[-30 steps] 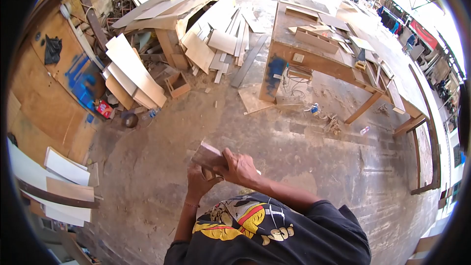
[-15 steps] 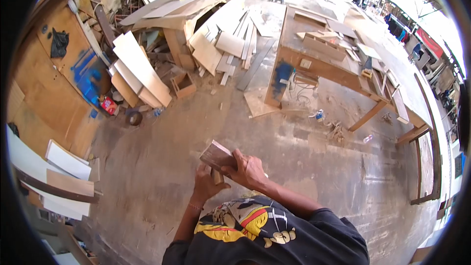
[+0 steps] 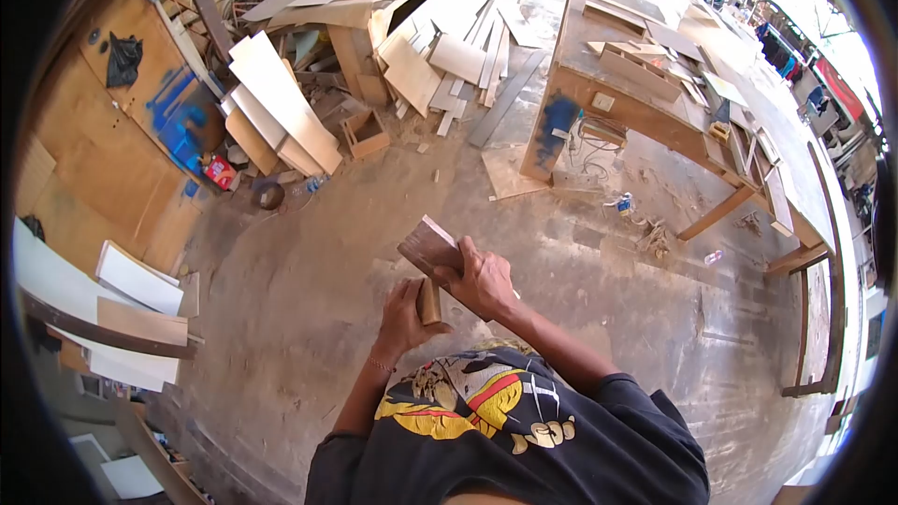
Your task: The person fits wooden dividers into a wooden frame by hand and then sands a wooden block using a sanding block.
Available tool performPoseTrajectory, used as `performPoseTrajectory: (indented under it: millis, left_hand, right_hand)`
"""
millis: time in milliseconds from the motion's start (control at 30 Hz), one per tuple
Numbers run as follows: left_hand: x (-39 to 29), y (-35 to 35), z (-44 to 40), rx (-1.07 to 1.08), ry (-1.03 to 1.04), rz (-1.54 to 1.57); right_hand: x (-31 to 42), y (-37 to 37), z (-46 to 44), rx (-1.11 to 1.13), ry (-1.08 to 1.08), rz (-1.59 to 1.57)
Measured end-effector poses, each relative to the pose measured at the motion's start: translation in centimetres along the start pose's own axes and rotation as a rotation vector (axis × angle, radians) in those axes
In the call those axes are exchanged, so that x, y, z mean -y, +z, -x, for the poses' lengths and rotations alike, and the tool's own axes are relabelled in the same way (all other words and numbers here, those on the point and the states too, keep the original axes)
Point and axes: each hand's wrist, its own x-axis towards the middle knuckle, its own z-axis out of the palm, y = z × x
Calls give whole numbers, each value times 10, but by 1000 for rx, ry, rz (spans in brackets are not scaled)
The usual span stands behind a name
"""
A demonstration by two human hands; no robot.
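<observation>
My right hand (image 3: 485,281) is wrapped round a flat dark-brown block (image 3: 430,245) with a pale edge, possibly a sanding block. Its long end points up and to the left. Just below and left of it, my left hand (image 3: 402,323) grips a small piece of light-brown wood (image 3: 429,303), with the thumb reaching under its lower end. The two pieces are very close; whether they touch I cannot tell. Both hands are in front of my black printed shirt (image 3: 524,411), above the dusty floor.
A wooden workbench (image 3: 645,117) with board offcuts stands ahead to the right. Another table (image 3: 355,47) bears long panels, with scrap boards (image 3: 458,61) heaped beside it. White panels (image 3: 140,281) lean at the left. An open wooden box (image 3: 365,134) sits on the floor.
Both hands sit higher in the view, and the brown block has shifted up and right. More of the small wood piece in my left hand shows. The surroundings have shifted slightly as my head moved.
</observation>
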Motion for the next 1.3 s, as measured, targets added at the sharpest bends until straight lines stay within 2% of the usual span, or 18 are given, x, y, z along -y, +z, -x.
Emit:
performPoseTrajectory:
  millis: [67, 167, 233, 367, 433, 567, 633, 667, 733, 1000, 1233, 1300]
  left_hand:
    - [9, 6, 0, -23, 4, 37]
    - [27, 13, 1, 34, -115, 177]
    - [27, 10, -2, -65, 23, 149]
    - [16, 6, 1, -60, -80, 43]
    - [12, 1, -4, -32, -99, 124]
    - [22, 2, -5, -65, -96, 6]
    - [22, 0, -7, -66, -58, -36]
    - [21, 1, -6, -65, -18, -76]
    - [11, 0, -3, -24, -51, -47]
    - [17, -1, -10, 1, -88, -130]
    - [8, -6, -7, -25, 23, -161]
    - [10, -6, -5, -27, 32, -190]
  right_hand:
    - [-2, 3, 1, -16, -10, -14]
    - [10, -7, 13, 91, -56, -49]
    - [15, -12, 16, 70, -74, -62]
    - [6, 0, -9, 30, 27, 41]
    - [8, 1, -11, 36, 5, 27]
    - [14, -3, 9, 125, -5, -22]
    - [11, -3, 12, -1, -149, -49]
    - [11, -2, 8, 3, -149, -49]
    - [8, 2, -8, -9, -12, 74]
    - [6, 3, 3, 8, 21, -2]
    - [3, 10, -15, -36, 98, 49]
    - [2, 8, 0, 13, 122, 26]
